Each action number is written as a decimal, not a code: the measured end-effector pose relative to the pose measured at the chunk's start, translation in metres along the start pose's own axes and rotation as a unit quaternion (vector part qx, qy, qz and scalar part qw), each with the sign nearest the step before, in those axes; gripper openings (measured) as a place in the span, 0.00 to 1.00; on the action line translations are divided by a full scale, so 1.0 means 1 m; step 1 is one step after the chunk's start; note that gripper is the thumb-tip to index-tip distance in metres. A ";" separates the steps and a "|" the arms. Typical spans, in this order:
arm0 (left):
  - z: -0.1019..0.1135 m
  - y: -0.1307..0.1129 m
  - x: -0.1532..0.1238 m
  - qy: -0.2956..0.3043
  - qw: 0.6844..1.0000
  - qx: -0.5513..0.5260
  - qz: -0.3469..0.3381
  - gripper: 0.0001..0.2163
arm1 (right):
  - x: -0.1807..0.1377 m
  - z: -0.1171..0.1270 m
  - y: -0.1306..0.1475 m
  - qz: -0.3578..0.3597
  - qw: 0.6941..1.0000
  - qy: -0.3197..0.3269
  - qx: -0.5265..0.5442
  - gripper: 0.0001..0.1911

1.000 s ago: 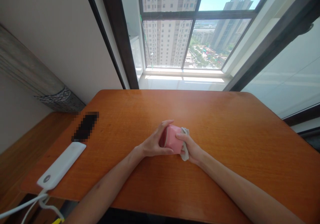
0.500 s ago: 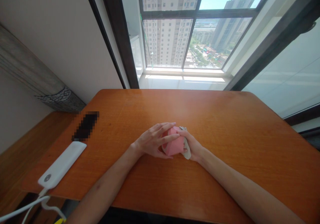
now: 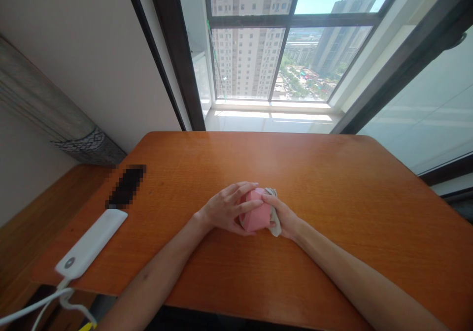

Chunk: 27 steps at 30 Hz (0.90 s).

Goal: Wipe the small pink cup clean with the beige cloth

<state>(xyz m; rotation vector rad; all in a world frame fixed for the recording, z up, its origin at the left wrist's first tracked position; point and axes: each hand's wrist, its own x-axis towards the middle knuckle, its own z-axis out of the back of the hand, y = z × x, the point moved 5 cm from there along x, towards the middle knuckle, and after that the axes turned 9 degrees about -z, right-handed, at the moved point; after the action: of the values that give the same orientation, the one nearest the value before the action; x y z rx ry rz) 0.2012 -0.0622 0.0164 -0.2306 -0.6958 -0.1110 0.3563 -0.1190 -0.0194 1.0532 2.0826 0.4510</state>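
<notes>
A small pink faceted object [image 3: 257, 218] is held between my two hands over the near middle of the table; its exact kind does not show. My left hand [image 3: 229, 207] curls round its left side, fingers over the top and thumb below. On the other side, my right hand [image 3: 287, 217] grips a crumpled pale cloth [image 3: 275, 223] and presses it against the pink object, its thumb reaching onto the pink surface. The right fingers are mostly hidden behind the cloth and the object.
The brown wooden table [image 3: 332, 188] fills the lower view. At the left lies a white power bank-like device [image 3: 92, 243] with white cables [image 3: 40, 304] running off the near edge. Beyond it is a blurred-out dark item [image 3: 126, 187]. A window [image 3: 281, 60] stands behind the table.
My right thumb has shifted slightly left and down on the pink object, and the cloth has moved a little with that hand. The left hand is nearly still.
</notes>
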 end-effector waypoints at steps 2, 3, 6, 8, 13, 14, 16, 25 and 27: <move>0.000 0.000 0.000 -0.005 1.000 -0.008 0.001 0.43 | -0.001 -0.001 -0.001 0.005 1.000 -0.004 -0.006 0.29; 0.001 -0.001 0.001 -0.011 1.000 -0.006 -0.004 0.44 | -0.001 -0.001 -0.001 0.007 1.000 -0.006 -0.009 0.29; 0.003 -0.003 0.002 -0.026 1.000 -0.006 -0.015 0.48 | -0.002 -0.003 -0.001 0.013 1.000 -0.009 -0.017 0.31; 0.002 -0.003 0.002 -0.027 1.000 -0.015 -0.002 0.48 | -0.003 -0.005 -0.001 0.016 1.000 -0.011 -0.021 0.31; 0.002 -0.004 0.004 -0.021 0.999 -0.014 0.028 0.49 | -0.005 -0.010 0.001 0.021 0.999 -0.006 -0.036 0.32; 0.003 -0.005 0.005 -0.024 0.999 -0.009 0.030 0.51 | -0.006 -0.011 0.001 0.022 0.999 -0.003 -0.039 0.32; 0.006 -0.007 0.008 -0.030 0.999 -0.007 0.037 0.53 | -0.006 -0.012 0.001 0.024 0.999 0.005 -0.046 0.31; 0.009 -0.009 0.019 -0.065 0.984 -0.106 0.127 0.48 | -0.006 -0.016 0.002 0.026 0.998 0.025 -0.059 0.31; 0.007 -0.008 0.018 -0.066 0.975 -0.136 0.161 0.46 | -0.006 -0.016 0.002 0.026 0.998 0.027 -0.060 0.31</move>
<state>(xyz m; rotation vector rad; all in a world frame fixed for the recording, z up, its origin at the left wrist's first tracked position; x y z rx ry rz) 0.2091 -0.0685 0.0351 -0.6142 -0.7668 0.1231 0.3476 -0.1227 -0.0046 1.0356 2.0511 0.6285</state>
